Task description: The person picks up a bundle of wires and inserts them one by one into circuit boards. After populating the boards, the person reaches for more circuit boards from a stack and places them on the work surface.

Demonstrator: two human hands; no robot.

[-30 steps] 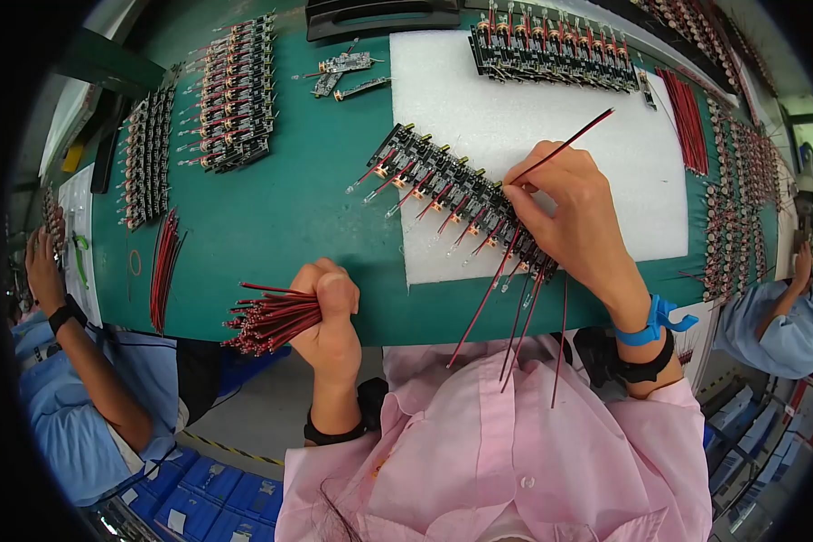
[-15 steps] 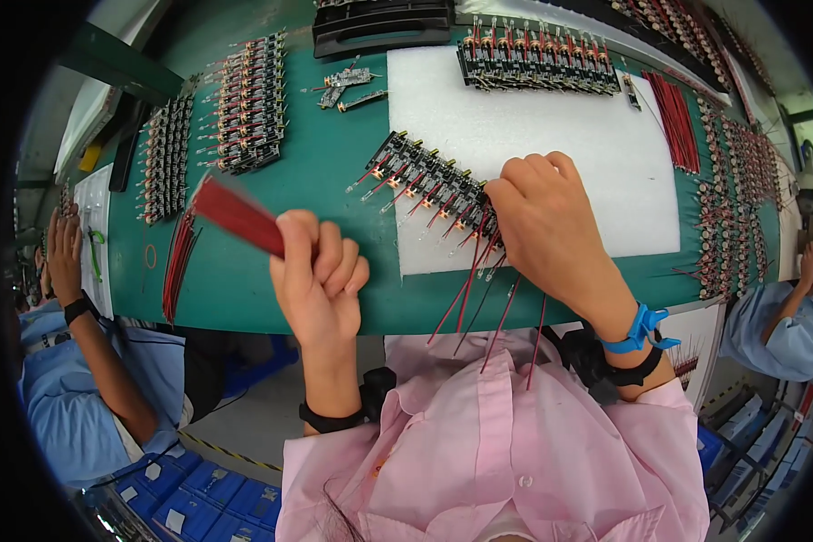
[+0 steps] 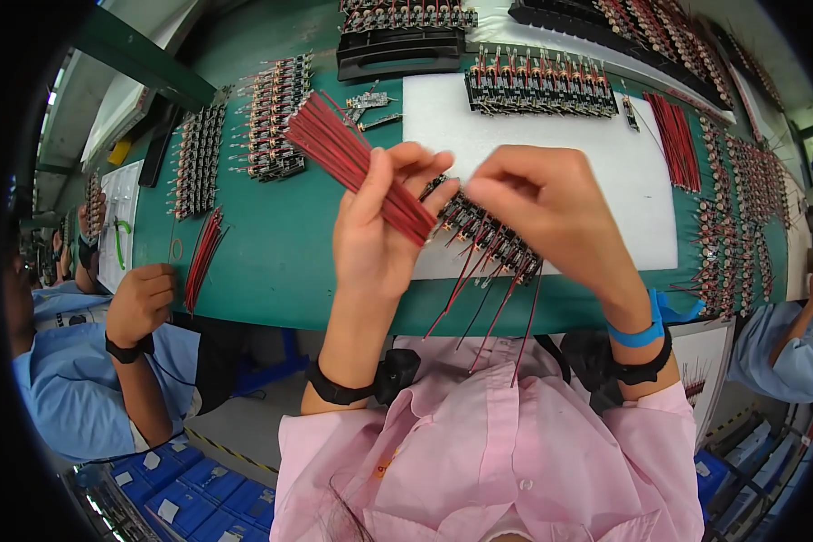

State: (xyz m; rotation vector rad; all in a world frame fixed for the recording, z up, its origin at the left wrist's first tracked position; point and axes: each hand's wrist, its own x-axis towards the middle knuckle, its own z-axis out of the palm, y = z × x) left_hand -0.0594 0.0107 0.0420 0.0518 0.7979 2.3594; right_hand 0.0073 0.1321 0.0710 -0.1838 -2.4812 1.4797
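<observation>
My left hand (image 3: 368, 237) grips a thick bundle of red wires (image 3: 330, 135) slanting between thumb and fingers. Just right of it, my right hand (image 3: 556, 203) is raised over a row of small circuit boards (image 3: 501, 237), its thumb and fingers brought together. Whatever it may hold cannot be made out. Several loose red and dark wires trail from the boards over the front edge of the green table (image 3: 271, 271). My hands hide part of the row, which lies partly on a white foam sheet (image 3: 623, 217).
Another board row (image 3: 542, 86) stands at the foam's back edge, with red wires (image 3: 673, 140) to its right. More boards (image 3: 275, 117) and a wire bundle (image 3: 206, 257) lie left. A co-worker's hand (image 3: 142, 303) is at the table's left edge.
My left hand has brought the wire bundle rightward and up, close to my right hand. My right hand has drawn back slightly from the boards. The left co-worker's hand has shifted.
</observation>
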